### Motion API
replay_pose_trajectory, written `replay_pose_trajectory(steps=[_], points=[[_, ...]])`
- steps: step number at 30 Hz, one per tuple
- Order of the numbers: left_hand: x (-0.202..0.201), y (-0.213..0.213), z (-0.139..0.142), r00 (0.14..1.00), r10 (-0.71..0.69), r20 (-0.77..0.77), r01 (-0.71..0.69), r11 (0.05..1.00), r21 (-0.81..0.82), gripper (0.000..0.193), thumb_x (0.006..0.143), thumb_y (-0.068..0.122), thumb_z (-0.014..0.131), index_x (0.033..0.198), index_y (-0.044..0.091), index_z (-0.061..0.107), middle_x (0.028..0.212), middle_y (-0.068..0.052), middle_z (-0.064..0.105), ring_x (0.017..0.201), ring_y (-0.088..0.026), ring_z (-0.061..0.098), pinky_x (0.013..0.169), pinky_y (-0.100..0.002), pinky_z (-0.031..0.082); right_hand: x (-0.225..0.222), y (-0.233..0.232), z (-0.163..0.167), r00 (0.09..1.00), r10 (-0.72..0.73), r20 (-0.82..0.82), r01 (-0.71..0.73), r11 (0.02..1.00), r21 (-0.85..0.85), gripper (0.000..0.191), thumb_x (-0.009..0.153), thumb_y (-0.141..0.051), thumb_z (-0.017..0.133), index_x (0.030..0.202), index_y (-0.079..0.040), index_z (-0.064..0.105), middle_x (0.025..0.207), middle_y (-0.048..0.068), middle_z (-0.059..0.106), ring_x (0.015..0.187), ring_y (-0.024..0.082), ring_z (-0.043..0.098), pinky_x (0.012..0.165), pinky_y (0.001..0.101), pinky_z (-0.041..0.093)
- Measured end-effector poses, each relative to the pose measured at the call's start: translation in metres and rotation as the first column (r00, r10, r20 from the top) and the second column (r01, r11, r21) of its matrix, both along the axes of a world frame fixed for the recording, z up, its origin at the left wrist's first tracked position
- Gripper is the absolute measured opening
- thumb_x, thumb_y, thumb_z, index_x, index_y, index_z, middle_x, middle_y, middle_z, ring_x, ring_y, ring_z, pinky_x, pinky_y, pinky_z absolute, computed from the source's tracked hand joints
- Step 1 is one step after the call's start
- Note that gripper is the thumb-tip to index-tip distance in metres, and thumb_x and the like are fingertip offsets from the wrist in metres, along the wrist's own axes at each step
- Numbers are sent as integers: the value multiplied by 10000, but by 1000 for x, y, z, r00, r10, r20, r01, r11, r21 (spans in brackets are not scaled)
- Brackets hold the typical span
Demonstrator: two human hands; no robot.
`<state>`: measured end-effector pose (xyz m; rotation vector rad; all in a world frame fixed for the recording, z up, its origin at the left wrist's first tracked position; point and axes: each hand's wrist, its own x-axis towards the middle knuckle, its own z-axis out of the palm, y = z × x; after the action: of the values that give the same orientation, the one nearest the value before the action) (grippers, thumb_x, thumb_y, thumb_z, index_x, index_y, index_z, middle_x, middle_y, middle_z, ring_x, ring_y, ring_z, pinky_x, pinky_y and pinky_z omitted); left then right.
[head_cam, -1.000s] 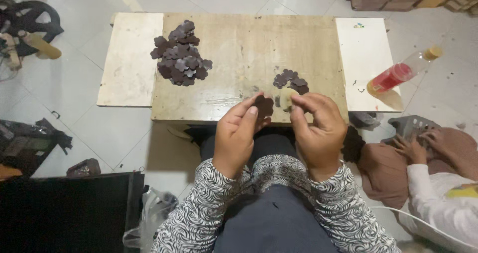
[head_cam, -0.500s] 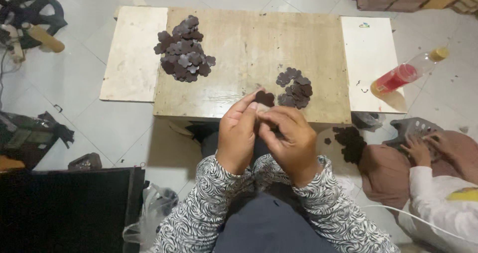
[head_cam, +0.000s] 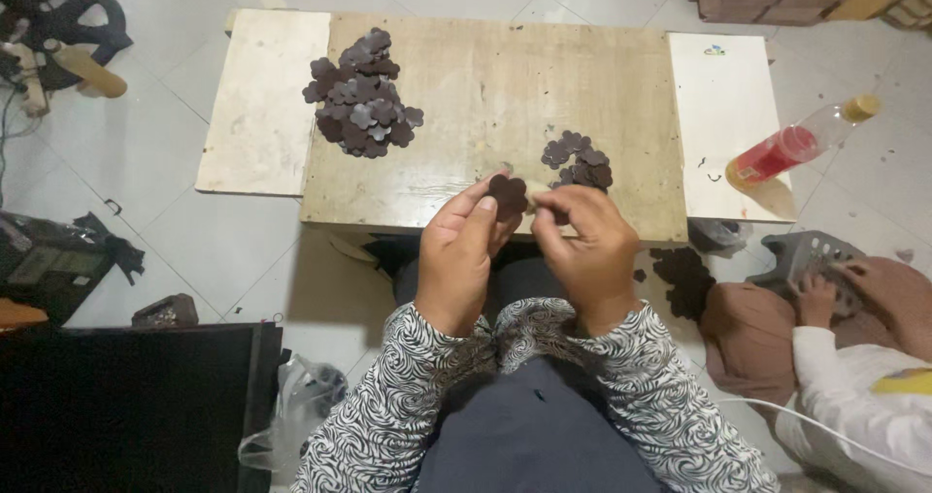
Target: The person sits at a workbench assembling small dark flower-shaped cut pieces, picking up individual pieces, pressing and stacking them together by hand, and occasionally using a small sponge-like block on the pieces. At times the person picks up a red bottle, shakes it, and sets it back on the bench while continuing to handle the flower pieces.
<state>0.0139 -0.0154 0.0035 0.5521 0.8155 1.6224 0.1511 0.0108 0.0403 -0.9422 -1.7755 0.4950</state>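
Flower-shaped dark brown cutout (head_cam: 507, 195) sits pinched in your left hand (head_cam: 464, 255) at the near edge of the wooden surface (head_cam: 485, 85). At its 10 o'clock lies the big cutout pile (head_cam: 361, 95). Your right hand (head_cam: 582, 250) nips a small pale piece against it; the smaller pile (head_cam: 580, 160) lies at 1 o'clock.

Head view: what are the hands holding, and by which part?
Left hand pinches a dark flower-shaped cutout by its lower edge between thumb and fingers. Right hand touches its right edge; whether it grips cannot be told.
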Motion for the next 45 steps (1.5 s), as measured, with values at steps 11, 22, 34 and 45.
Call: replay_pose_trajectory(steps=[11, 22, 34, 45], points=[[-3, 2, -2, 1000, -18, 7, 19, 997, -76, 346, 1066, 109, 463, 1360, -35, 577, 1213, -124, 710, 1066, -164, 704, 959, -322, 578, 9, 9, 2, 999, -42, 21, 42, 999, 23, 179, 911, 29, 745, 1080, -27, 755, 1074, 110, 726, 914, 185, 725, 809, 299, 601], [3, -4, 19, 873, -27, -486, 41, 999, 18, 364, 1087, 105, 468, 1423, -3, 555, 1123, -30, 716, 950, -81, 666, 825, -238, 559, 16, 16, 17, 991, 78, -104, -88, 992, -93, 170, 949, 21, 683, 1114, 22, 722, 1297, 163, 687, 1018, 166, 703, 853, 277, 589], [9, 3, 9, 962, -188, -196, 197, 980, 30, 427, 1000, 27, 597, 1407, -60, 500, 1155, -50, 716, 1015, -65, 666, 902, -209, 544, 29, 29, -22, 854, 66, -516, -353, 803, -481, 142, 986, -1, 683, 1119, 52, 680, 1037, 58, 740, 917, 88, 700, 824, 224, 582], [7, 3, -7, 914, -94, -394, 118, 992, 38, 277, 1046, 65, 549, 1239, -66, 700, 1122, -72, 757, 1009, -87, 702, 887, -212, 571, 14, 10, -5, 994, 84, 64, -83, 996, -17, 210, 886, 5, 750, 1095, -17, 751, 1094, 131, 712, 914, 153, 715, 800, 261, 597]])
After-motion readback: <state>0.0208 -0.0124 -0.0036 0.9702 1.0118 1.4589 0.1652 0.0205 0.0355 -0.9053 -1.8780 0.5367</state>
